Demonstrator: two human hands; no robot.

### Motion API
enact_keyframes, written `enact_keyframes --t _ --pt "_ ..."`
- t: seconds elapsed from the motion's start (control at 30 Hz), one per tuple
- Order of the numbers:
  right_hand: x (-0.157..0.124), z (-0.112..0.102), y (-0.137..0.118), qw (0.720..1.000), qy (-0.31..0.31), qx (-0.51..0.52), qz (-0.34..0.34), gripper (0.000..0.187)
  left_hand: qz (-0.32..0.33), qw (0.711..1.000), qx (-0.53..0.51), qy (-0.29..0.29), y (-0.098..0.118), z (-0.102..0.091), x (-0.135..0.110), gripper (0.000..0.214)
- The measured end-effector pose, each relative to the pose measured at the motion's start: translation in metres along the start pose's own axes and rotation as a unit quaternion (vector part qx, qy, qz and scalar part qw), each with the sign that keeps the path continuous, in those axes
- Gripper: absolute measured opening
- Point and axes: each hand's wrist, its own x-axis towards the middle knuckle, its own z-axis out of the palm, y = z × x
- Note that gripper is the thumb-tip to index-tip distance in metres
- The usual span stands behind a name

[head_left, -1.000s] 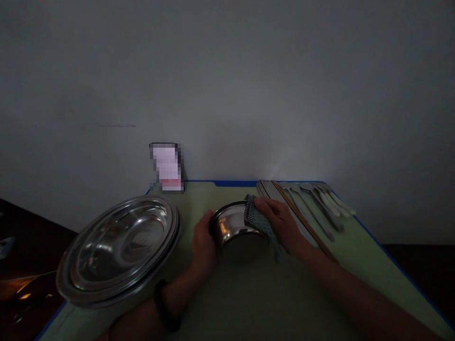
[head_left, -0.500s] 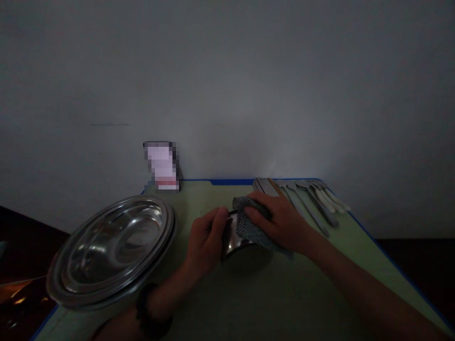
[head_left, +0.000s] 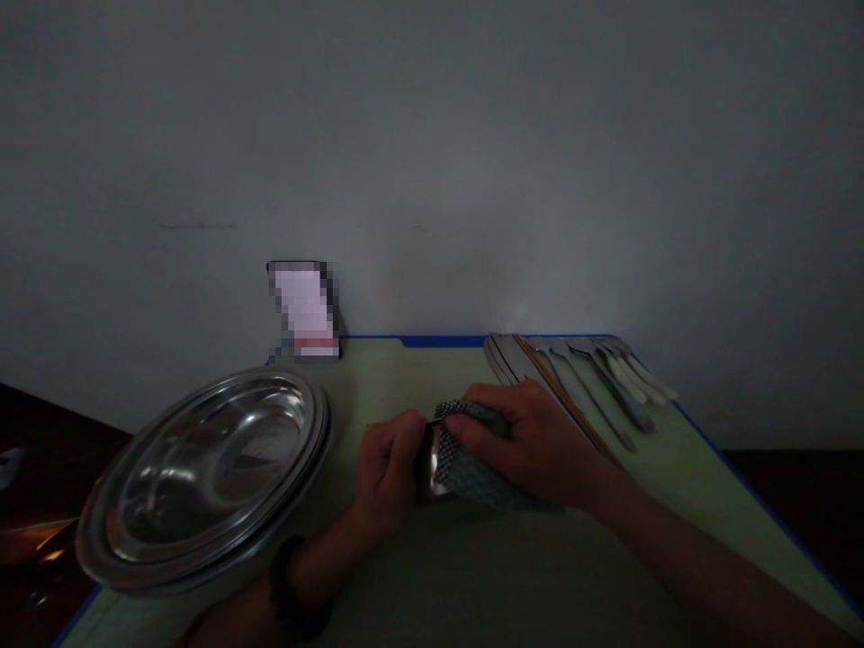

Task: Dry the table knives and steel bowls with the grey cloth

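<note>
My left hand (head_left: 391, 463) is closed around the left end of a shiny metal piece (head_left: 434, 463), whose kind I cannot make out. A grey checked cloth (head_left: 472, 472) covers most of that metal. Pressing the cloth against it from the right is my right hand (head_left: 530, 441), with the fingers bent over the fabric and the thumb on top. Both hands are held over the middle of the pale green table (head_left: 378, 373).
Stacked shiny metal plates (head_left: 202, 477) stand at the left. A phone (head_left: 307, 306) leans on the wall at the back. Along the right lie flat metal blades (head_left: 503, 358), wooden chopsticks (head_left: 550, 378), long-handled metal utensils (head_left: 598, 405) and several white-handled pieces (head_left: 631, 378).
My right hand and the cloth have shifted slightly left and down over the metal piece, covering more of it. The metal's curved lower edge is now mostly hidden.
</note>
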Motion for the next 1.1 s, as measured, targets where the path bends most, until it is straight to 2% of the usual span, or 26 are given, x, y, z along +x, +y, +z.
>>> enact_keyframes --t 0.13,0.27,0.43,0.5,0.63,0.77,0.87,0.97,1.0,1.1 --pt "0.003 0.000 0.010 0.999 0.017 0.043 0.012 0.033 -0.049 0.998 0.012 0.028 -0.002 0.002 0.002 0.036" --pt "0.001 0.008 0.027 0.989 0.045 0.131 0.053 0.034 -0.086 0.994 0.024 0.058 -0.005 0.004 0.003 0.036" --pt "-0.007 0.032 0.046 0.945 0.122 0.280 0.117 0.035 -0.105 0.990 0.033 0.087 -0.009 0.000 0.007 0.035" --pt "-0.007 0.036 0.048 0.934 0.125 0.308 0.133 0.036 -0.106 0.989 0.036 0.094 -0.010 -0.001 0.009 0.033" --pt "-0.003 0.024 0.041 0.961 0.091 0.241 0.102 0.035 -0.094 0.991 0.030 0.091 -0.011 0.001 0.005 0.033" --pt "0.000 0.007 0.029 0.987 0.029 0.146 0.061 0.037 -0.068 0.996 0.017 0.061 -0.011 0.004 -0.004 0.033" --pt "0.001 0.002 0.021 0.994 -0.001 0.101 0.037 0.037 -0.049 0.998 0.010 0.024 -0.004 0.000 -0.006 0.034" --pt "0.000 0.001 0.014 0.998 -0.014 0.062 -0.013 0.033 -0.028 0.999 0.018 -0.036 0.013 -0.008 -0.001 0.035" --pt "0.000 0.002 0.012 0.998 -0.017 0.051 -0.034 0.032 -0.010 0.996 0.043 -0.080 0.019 -0.010 0.002 0.036" --pt "-0.002 0.004 0.005 0.996 -0.011 0.033 -0.077 0.028 0.050 0.989 0.080 -0.117 0.031 -0.012 0.008 0.038"
